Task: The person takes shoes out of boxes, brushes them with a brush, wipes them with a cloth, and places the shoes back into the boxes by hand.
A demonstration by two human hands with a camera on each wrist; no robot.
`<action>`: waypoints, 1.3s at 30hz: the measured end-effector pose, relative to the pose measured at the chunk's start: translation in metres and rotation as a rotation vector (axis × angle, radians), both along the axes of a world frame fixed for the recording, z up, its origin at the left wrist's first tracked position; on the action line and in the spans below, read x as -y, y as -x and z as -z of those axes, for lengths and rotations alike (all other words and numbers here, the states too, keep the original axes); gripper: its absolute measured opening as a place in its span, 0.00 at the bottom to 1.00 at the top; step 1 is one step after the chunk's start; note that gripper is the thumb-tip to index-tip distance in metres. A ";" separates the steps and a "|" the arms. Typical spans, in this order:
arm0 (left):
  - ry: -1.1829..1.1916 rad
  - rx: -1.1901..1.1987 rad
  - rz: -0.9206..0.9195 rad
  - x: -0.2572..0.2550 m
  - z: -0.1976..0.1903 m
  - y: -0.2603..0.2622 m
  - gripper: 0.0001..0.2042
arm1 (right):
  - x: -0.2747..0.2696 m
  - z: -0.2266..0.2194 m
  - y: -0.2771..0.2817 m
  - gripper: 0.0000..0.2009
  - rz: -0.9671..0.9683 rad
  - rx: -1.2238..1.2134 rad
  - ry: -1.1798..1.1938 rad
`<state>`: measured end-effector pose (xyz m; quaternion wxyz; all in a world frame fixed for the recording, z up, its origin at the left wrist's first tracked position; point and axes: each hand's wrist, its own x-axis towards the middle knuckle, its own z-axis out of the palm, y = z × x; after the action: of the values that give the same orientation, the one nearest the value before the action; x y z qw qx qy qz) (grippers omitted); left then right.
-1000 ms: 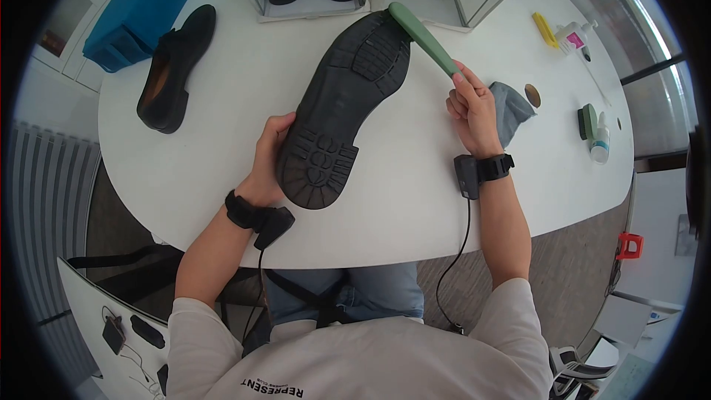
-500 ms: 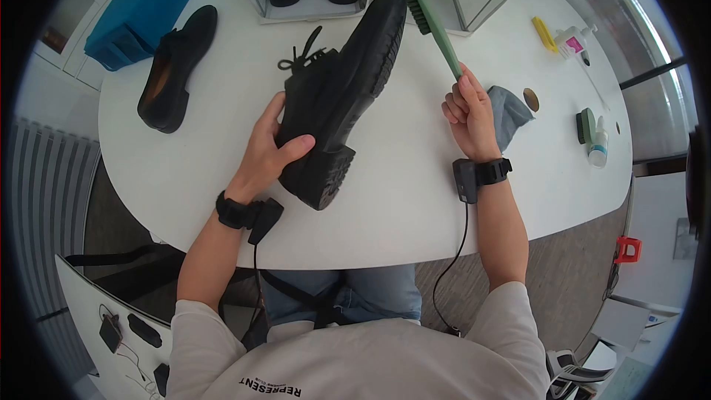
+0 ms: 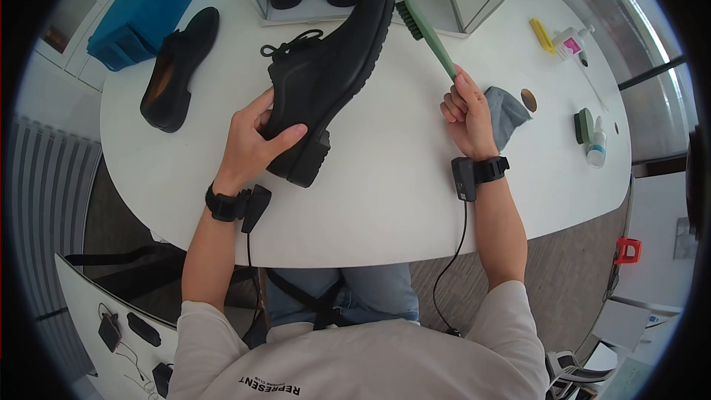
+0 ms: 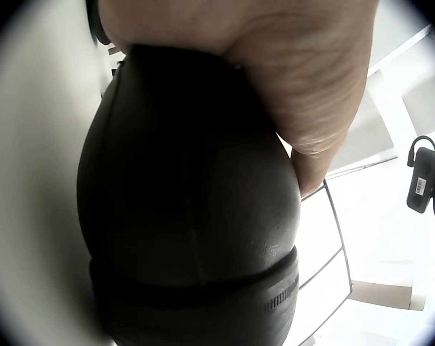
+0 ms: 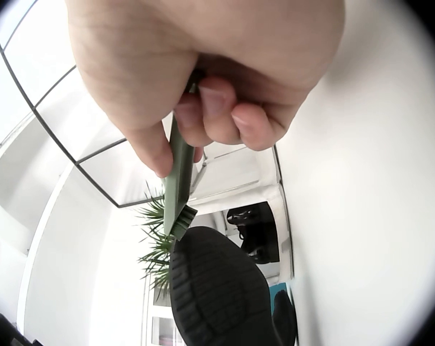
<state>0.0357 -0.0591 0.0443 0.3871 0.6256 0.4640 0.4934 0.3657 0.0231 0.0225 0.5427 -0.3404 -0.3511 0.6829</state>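
Observation:
My left hand (image 3: 248, 141) grips a black lace-up shoe (image 3: 326, 78) round its heel end, thumb on the near side. The shoe is tilted on its side with the toe pointing away, its laces to the left and its sole edge to the right. In the left wrist view the rounded heel (image 4: 196, 187) of the shoe fills the middle under the palm. My right hand (image 3: 471, 115) holds a green brush (image 3: 433, 41) by its handle. The dark bristles face the shoe's toe, close beside it. In the right wrist view the brush head sits right at the sole's toe edge (image 5: 203, 241).
A second black shoe (image 3: 178, 74) lies at the left beside a blue box (image 3: 148, 11). Black shoes stand in a clear-sided case (image 3: 255, 7) at the back. To the right are a grey cloth (image 3: 507, 118), another green brush (image 3: 585, 126), bottles (image 3: 597, 150) and a yellow object (image 3: 542, 35).
The left hand has rolled the shoe from sole-up to its side, bringing the laces and upper into view, and shifted it slightly left. The brush has turned so its bristles show.

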 end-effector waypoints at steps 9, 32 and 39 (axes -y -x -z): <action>0.080 0.015 0.021 0.001 -0.003 0.001 0.29 | 0.000 0.003 0.004 0.16 -0.047 0.033 -0.003; -0.781 -1.074 0.019 -0.017 -0.076 0.039 0.05 | -0.009 0.002 -0.008 0.19 0.090 -0.056 -0.002; -0.630 -0.960 0.045 -0.054 -0.031 0.027 0.10 | -0.009 0.015 -0.025 0.18 -0.442 -0.138 -0.227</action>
<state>0.0088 -0.0054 0.0754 -0.0615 0.8744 0.4048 0.2603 0.3904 0.0321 0.0075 0.4377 -0.1447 -0.4537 0.7627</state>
